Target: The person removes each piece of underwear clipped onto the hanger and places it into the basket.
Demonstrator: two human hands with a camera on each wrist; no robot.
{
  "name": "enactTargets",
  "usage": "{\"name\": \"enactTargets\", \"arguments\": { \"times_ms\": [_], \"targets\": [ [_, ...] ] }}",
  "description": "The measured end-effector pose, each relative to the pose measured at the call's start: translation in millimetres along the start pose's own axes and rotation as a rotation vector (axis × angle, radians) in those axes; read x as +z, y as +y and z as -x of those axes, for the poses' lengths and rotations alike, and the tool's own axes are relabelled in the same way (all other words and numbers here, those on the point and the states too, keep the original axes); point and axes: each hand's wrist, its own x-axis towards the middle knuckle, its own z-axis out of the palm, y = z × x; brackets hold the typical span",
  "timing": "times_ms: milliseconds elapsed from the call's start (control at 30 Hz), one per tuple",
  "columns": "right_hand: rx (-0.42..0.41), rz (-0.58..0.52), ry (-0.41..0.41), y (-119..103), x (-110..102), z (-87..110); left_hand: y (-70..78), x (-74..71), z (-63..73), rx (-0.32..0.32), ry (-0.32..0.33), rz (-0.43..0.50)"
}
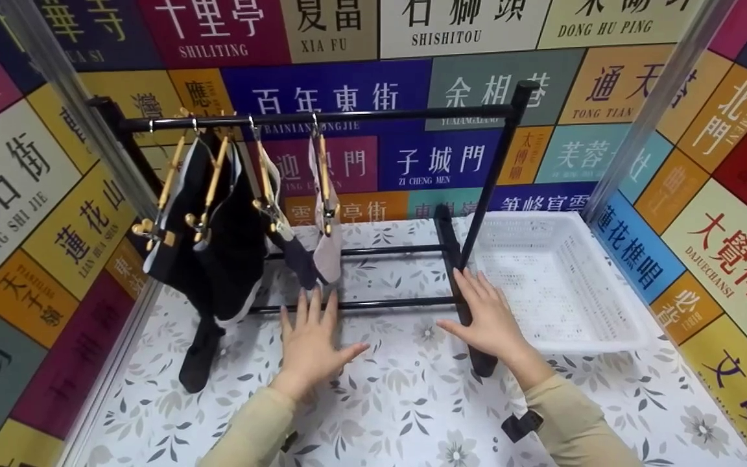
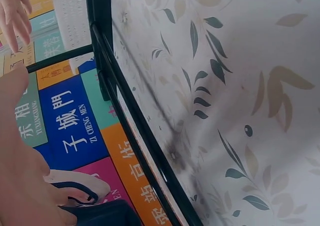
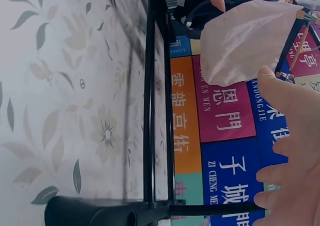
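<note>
My left hand (image 1: 312,347) has its fingers spread, the tips right at the toe of a dark-toed sock (image 1: 297,258) and a pale pink sock (image 1: 328,256). Both socks hang from clip hangers on a black rack (image 1: 412,115). Further left, black garments (image 1: 237,240) hang from wooden clip hangers (image 1: 172,172), with a black sock-like end (image 1: 201,363) low in front. My right hand (image 1: 487,318), fingers straight, lies over the rack's right foot (image 1: 482,361). In the right wrist view the pale pink sock (image 3: 240,45) shows large beyond that hand. Neither hand holds anything.
A white plastic basket (image 1: 613,285) stands right of the rack. Two lower black bars (image 1: 399,302) cross between the rack's feet. Leaf-patterned cloth (image 1: 399,402) covers the table. Panels with printed characters (image 1: 328,97) wall it in at the back and sides.
</note>
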Motion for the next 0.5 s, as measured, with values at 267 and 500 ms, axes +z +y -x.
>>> {"name": "enactTargets", "arguments": {
  "times_ms": [267, 500],
  "targets": [
    [0.036, -0.188, 0.035, -12, 1, -8.8, -3.1, -2.5, -0.3, 0.045, 0.149, 0.093],
    [0.084, -0.313, 0.009, -24, 0, -17.9, -7.6, -8.6, -0.6, 0.087, 0.270, 0.164]
  ]
}}
